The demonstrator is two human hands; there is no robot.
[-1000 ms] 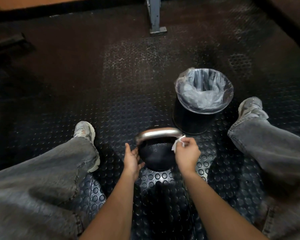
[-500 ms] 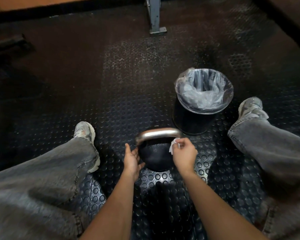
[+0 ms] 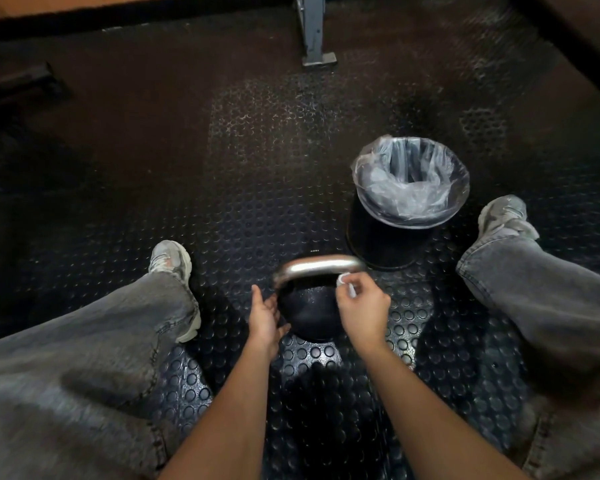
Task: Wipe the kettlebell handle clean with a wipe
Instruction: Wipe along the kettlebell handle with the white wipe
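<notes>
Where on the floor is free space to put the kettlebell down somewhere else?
The widest bare mat lies beyond the kettlebell, between the metal post and the left shoe. A narrower strip runs between the bin and right leg. It is crowded at the kettlebell: left hand, right hand with wipe, bin close.

Both forearms reach forward between the spread, jean-clad legs. The left hand (image 3: 264, 317) is held edge-up, fingers straight and together, thumb spread. Just to its right, the right hand (image 3: 362, 308) is curled, its fingertips (image 3: 350, 284) pinching a small white wipe (image 3: 343, 279).
</notes>
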